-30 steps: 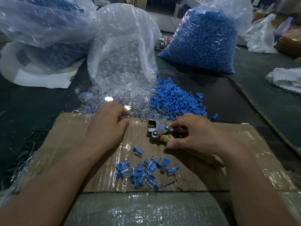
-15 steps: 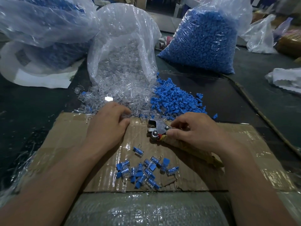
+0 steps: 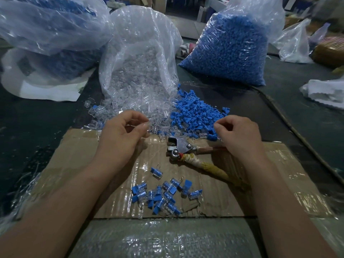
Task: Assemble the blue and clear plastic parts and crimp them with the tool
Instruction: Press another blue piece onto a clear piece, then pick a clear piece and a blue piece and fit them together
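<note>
Clear parts (image 3: 141, 84) spill from bag (image 3: 145, 34); left fingers (image 3: 136, 116) pinch one; right fingers (image 3: 223, 123) curled, hold unclear

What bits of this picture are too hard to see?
Head view:
- Left hand: any clear piece in its fingertips blends into the clear pile behind.
- Right hand: curled fingers hide whether they hold anything.
- Tool: one handle runs under the right hand.
- Left bag: cut off by the edge.

Loose blue parts (image 3: 195, 116) beside spilled clear parts (image 3: 137, 101); crimping tool (image 3: 178, 148) flat on cardboard (image 3: 279, 164).
</note>
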Tool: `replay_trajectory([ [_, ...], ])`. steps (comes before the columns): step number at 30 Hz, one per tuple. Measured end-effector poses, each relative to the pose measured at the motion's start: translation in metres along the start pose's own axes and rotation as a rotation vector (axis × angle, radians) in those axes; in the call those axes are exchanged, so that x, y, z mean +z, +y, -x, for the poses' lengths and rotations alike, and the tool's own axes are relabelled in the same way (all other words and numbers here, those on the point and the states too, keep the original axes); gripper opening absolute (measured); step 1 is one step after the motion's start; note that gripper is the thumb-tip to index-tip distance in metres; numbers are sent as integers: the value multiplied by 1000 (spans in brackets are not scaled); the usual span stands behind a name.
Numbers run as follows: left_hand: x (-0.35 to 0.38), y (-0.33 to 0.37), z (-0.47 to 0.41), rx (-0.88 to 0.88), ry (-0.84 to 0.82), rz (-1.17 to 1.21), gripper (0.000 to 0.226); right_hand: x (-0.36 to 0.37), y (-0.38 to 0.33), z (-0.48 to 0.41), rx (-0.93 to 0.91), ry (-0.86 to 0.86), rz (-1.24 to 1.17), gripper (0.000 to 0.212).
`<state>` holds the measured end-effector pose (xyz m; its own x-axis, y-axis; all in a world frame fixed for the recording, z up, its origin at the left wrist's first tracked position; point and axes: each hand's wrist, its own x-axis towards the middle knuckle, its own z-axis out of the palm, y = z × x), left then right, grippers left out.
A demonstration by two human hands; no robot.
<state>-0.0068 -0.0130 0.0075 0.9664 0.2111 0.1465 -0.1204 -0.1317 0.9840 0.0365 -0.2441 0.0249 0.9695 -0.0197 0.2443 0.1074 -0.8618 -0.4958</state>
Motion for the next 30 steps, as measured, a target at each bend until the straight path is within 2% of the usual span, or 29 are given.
replay_trajectory([
  [4, -3, 4, 0, -84, -50, 74, 16, 8, 0, -4, -15, -7, -1, 14],
  [6, -4, 6, 2, -156, -61, 126, 28, 12, -4, -5, -64, -28, 15, 20],
  [8, -3, 8, 3, -146, -55, 104, 31, 17, -6, -6, -112, -70, 52, 25],
  [13, -2, 10, 2, -141, -86, 96, 18, 24, -7, -9, -135, -157, 123, 24],
  [21, -1, 10, 4, -161, -91, 136, 22, 24, -8, -10, -159, -79, 119, 14],
  [30, -1, 6, 3, -118, -146, 62, 16, 12, -20, 2, -241, 108, -111, 8],
])
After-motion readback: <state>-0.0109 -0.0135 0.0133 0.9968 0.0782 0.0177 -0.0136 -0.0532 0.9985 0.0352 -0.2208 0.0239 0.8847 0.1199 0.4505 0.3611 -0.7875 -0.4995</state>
